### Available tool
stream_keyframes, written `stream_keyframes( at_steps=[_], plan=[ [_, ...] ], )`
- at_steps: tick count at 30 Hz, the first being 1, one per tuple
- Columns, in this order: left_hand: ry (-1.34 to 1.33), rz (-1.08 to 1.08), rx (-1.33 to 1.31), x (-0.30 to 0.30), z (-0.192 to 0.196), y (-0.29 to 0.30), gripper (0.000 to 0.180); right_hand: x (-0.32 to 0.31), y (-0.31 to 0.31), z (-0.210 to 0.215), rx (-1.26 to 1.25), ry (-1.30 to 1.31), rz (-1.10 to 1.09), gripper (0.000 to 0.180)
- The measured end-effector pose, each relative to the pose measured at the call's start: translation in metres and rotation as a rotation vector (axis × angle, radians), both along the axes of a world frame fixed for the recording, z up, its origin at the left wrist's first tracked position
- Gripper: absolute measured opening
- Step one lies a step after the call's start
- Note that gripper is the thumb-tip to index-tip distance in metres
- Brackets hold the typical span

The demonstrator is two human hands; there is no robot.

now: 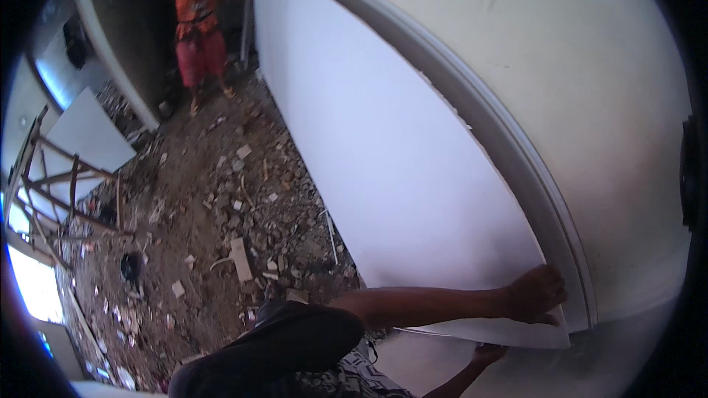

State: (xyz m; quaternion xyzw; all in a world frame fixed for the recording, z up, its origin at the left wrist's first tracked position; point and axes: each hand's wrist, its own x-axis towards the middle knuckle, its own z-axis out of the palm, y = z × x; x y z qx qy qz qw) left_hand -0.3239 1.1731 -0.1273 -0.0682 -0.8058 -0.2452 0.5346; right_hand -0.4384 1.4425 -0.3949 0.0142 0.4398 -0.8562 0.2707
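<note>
A long white board (413, 155), like a drywall sheet, stands on edge and stretches from me toward the far end of the room. My left hand (537, 293) is closed over its upper edge at the near corner, the arm reaching across the board's face. Lower down, my right hand (488, 355) is at the near end edge, its fingers partly hidden by the board. At the far end, a person in an orange shirt (195, 0) has raised hands at the board's edge.
More boards (546, 199) lean against the pale wall (627, 140) behind. Rubble (258, 199) and scraps cover the dirt floor. A wooden trestle (70, 184) stands at left, near another white sheet (92, 133). A black bucket-like thing (130, 267) sits on the ground.
</note>
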Motion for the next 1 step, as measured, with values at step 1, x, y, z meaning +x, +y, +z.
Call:
stream_keyframes(
  at_steps=[1],
  plan=[
    [0.017, -0.033, 0.063, -0.0038, 0.0013, 0.0055, 0.069, -0.0126, 0.0084, -0.0075, 0.017, -0.011, 0.029, 0.070]
  ],
)
